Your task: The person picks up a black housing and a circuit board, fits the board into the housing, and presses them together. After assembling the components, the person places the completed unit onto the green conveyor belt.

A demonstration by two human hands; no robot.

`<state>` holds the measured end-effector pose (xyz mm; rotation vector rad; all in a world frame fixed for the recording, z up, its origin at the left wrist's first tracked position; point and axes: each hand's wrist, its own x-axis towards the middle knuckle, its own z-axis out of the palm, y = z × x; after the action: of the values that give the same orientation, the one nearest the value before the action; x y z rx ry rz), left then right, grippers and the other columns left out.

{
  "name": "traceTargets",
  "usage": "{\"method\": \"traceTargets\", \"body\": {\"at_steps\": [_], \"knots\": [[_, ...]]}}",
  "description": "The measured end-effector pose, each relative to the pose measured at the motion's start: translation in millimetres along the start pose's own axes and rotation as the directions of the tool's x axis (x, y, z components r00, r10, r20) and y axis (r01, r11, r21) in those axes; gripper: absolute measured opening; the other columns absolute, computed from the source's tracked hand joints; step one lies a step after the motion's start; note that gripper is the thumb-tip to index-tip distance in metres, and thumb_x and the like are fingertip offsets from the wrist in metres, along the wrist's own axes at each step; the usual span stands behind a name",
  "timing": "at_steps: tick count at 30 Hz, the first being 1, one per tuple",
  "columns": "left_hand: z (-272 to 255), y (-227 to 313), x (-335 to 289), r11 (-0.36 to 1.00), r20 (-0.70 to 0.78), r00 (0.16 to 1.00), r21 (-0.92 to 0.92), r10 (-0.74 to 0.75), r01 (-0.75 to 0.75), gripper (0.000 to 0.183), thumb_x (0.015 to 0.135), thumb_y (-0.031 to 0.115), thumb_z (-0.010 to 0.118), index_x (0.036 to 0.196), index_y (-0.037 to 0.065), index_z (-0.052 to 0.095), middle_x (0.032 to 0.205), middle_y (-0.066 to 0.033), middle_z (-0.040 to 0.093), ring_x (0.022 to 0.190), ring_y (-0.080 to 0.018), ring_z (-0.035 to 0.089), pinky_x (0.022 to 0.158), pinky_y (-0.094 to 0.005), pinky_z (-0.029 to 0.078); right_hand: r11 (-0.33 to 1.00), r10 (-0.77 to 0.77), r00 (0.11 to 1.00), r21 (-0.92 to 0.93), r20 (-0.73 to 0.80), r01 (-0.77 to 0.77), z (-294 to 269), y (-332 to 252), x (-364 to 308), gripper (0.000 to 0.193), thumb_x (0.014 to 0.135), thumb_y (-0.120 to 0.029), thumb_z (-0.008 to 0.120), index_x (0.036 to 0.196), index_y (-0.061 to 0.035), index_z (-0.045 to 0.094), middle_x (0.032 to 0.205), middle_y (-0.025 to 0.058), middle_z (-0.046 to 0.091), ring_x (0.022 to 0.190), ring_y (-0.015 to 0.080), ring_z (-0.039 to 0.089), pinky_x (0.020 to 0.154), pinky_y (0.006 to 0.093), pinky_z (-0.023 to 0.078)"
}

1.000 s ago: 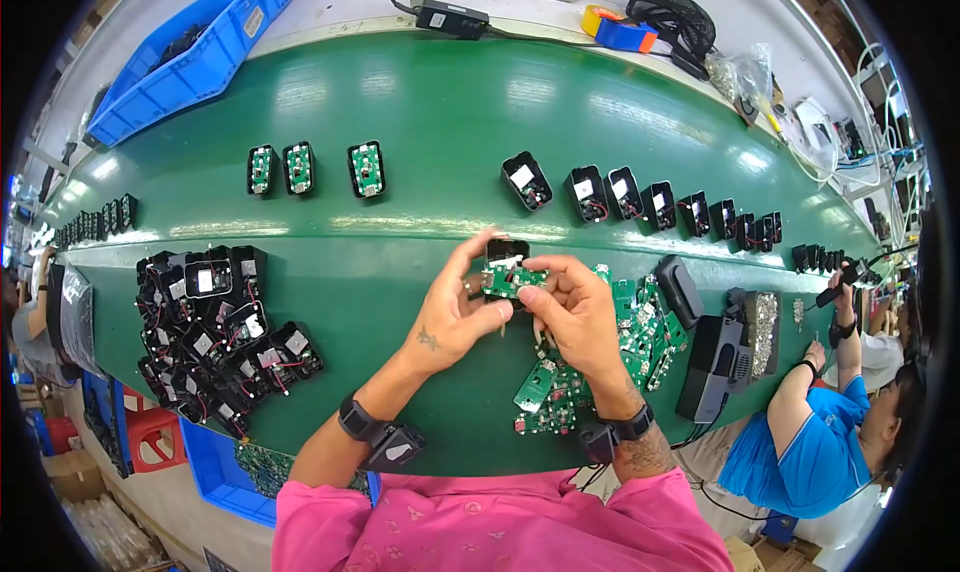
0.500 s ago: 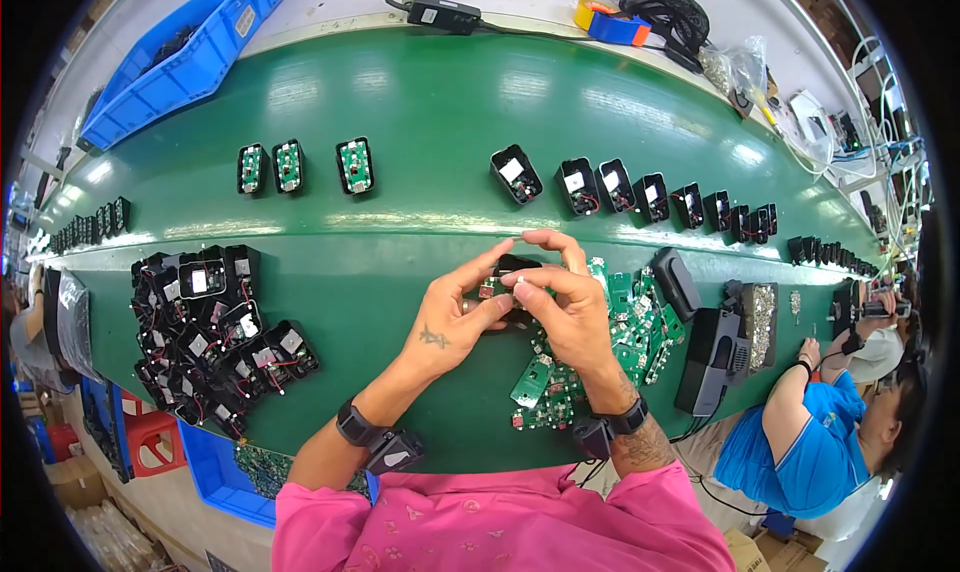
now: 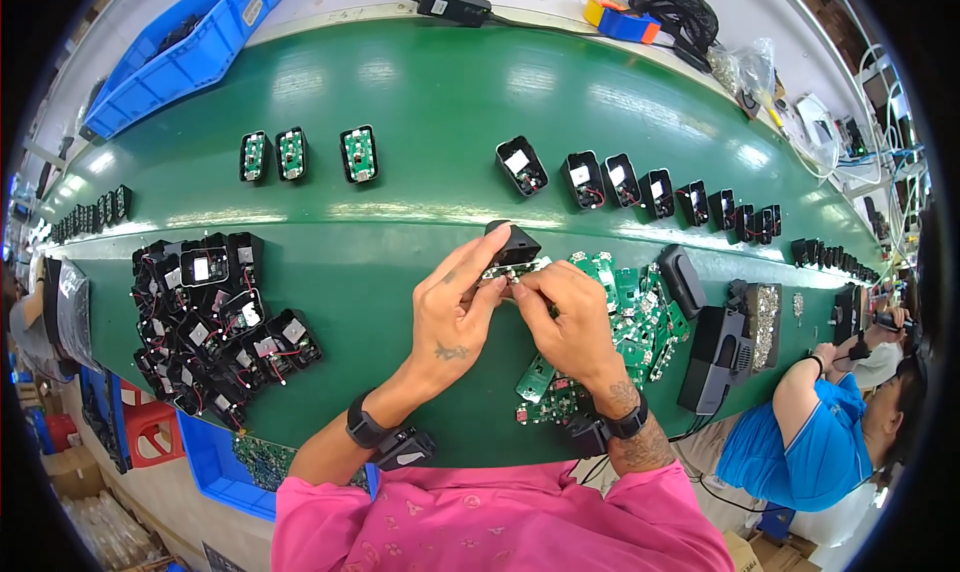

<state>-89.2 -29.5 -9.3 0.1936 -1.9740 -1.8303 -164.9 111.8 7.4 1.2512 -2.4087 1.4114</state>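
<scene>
Between my two hands, over the middle of the green bench, are a black plastic case (image 3: 517,244) and a small green circuit board (image 3: 512,272) against its near edge. My left hand (image 3: 458,290) grips the case from the left, fingers along its back and thumb at the board. My right hand (image 3: 572,315) is closed, thumb and forefinger pinching at the board's near edge; whatever small part lies in that pinch is hidden. A heap of green circuit boards (image 3: 632,317) lies beside and partly under my right hand.
Black cases with wires (image 3: 205,322) are piled at left. Cases fitted with boards (image 3: 291,155) and cases with bare interiors (image 3: 582,180) stand in rows behind. A blue crate (image 3: 185,57) sits far left. A grey-black device (image 3: 709,357) and a co-worker in blue (image 3: 800,437) are right.
The black case has been tilted up and now shows its outer side above my fingers. My right hand has shifted slightly down, its fingertips now at the board's near edge.
</scene>
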Motion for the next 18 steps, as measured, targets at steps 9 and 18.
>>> {"method": "traceTargets", "body": {"at_steps": [9,18], "knots": [[-4.6,0.6,4.1,0.992,0.056,0.993,0.065,0.104,-0.107,0.053,0.085,-0.011,0.061,0.135,0.009,0.06,0.12,-0.017,0.063,0.088,-0.018,0.067,0.07,-0.0276,0.055,0.99,0.083,0.994,0.111,0.076,-0.091,-6.7,1.7,0.0,0.005,0.082,-0.002,0.067,0.08,0.0021,0.064,0.072,0.0108,0.064,0.065,0.0251,0.06,0.059,0.0352,0.045],[-6.3,4.6,4.6,0.989,0.093,0.992,0.119,0.082,-0.092,0.053,0.085,-0.01,0.062,0.134,0.012,0.062,0.118,-0.0163,0.063,0.085,-0.0203,0.067,0.068,-0.0282,0.055,0.98,0.131,0.984,0.132,0.124,-0.147,-10.0,0.5,1.0,0.006,0.082,-0.003,0.066,0.08,0.0022,0.064,0.074,0.0113,0.065,0.066,0.0256,0.061,0.06,0.0352,0.047]]}}
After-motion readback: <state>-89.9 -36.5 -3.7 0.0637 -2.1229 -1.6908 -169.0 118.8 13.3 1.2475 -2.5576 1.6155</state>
